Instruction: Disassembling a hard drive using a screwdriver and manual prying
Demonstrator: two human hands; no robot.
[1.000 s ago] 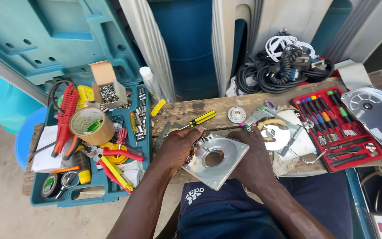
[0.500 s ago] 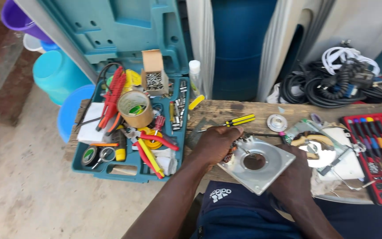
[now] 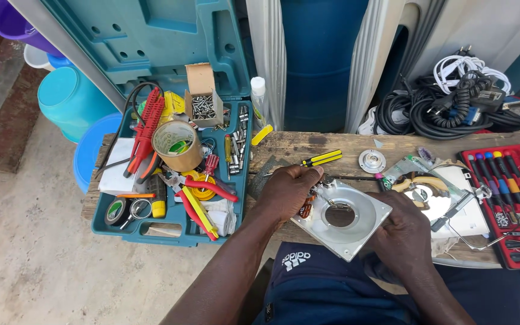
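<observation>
- Silvery metal plate [image 3: 344,221], square with a round hole at its centre, lay tilted at the near edge of the wooden table [image 3: 332,144], partly over the person's lap.
- Left hand [image 3: 287,191] rested on the plate's upper left corner, fingers curled over small fittings there; whether they pinched anything could not be told.
- Right hand [image 3: 403,236] gripped the plate's right edge, fingers closed around it.
- A yellow-handled screwdriver [image 3: 321,158] lay just beyond the left hand, a small round metal disc [image 3: 372,160] near it.
- A teal toolbox [image 3: 176,174] crowded with tape, pliers and screws sat at the left; a red screwdriver set [image 3: 513,192] at the right; coiled cables [image 3: 452,108] behind.
</observation>
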